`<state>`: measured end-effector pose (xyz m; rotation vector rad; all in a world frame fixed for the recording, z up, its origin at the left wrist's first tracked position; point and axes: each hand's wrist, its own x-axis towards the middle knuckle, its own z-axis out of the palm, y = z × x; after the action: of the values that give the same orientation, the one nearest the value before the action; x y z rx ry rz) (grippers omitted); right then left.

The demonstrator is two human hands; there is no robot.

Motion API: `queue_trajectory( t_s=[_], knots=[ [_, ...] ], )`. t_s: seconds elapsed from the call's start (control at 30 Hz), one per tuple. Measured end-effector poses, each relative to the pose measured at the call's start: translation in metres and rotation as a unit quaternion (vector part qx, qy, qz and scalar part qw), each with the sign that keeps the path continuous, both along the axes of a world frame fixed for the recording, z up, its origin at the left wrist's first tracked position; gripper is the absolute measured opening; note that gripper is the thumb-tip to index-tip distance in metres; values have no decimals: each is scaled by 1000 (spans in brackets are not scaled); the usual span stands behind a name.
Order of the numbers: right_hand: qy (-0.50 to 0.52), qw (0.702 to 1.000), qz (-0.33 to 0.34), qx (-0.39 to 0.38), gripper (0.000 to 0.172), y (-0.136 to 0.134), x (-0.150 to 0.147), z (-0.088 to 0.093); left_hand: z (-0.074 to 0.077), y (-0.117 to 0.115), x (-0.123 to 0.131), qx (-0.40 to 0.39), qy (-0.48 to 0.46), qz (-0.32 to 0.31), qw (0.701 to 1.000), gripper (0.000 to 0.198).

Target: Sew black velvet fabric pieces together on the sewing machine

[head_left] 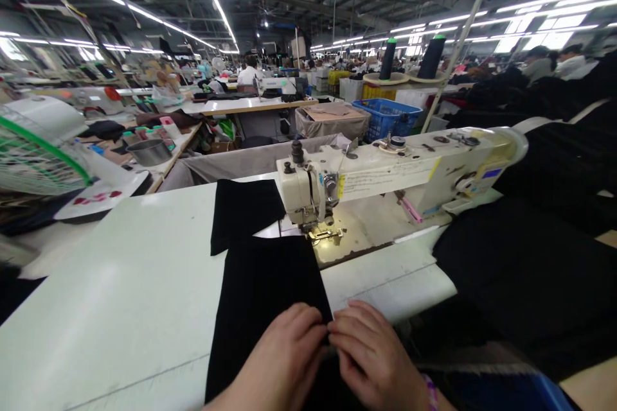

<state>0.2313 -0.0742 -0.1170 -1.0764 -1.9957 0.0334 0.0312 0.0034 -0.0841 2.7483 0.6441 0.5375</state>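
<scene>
A long black fabric piece (270,276) runs from the sewing machine's needle area down to the table's front edge. My left hand (296,340) rests on its right side near that edge, fingers bent and pressed on the cloth. Close beside it, my right hand (366,350) pinches the fabric's right edge, the two hands' fingertips nearly touching. Beyond, another black fabric piece (243,209) lies left of the machine head, close against the long one. The white sewing machine (380,173) stands with its presser foot (321,231) lit by a small lamp.
A big heap of black cloth (535,263) lies on the right. At left stand a fan (43,148) and a metal bowl (149,152). Behind the machine are a blue basket (388,117) and thread cones (388,59). A person (250,74) sits farther back.
</scene>
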Motion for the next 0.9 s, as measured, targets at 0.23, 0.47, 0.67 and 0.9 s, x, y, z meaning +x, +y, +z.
queue_trajectory(
  t_s=[0.23, 0.47, 0.67, 0.9],
  knots=[
    [6, 999, -10, -50, 44, 21, 0, 5, -14, 12, -19, 124, 45, -60, 989, 48],
    [-38, 994, -40, -95, 41, 54, -1, 14, -1, 53, -12, 141, 40, -65, 987, 34],
    [-84, 988, -82, -104, 30, 84, -1, 15, -4, 84, -12, 97, 19, -46, 994, 33],
    [-128, 980, -104, -110, 24, 123, 0, 19, 1, 119, -8, 82, 18, -43, 996, 33]
  ],
)
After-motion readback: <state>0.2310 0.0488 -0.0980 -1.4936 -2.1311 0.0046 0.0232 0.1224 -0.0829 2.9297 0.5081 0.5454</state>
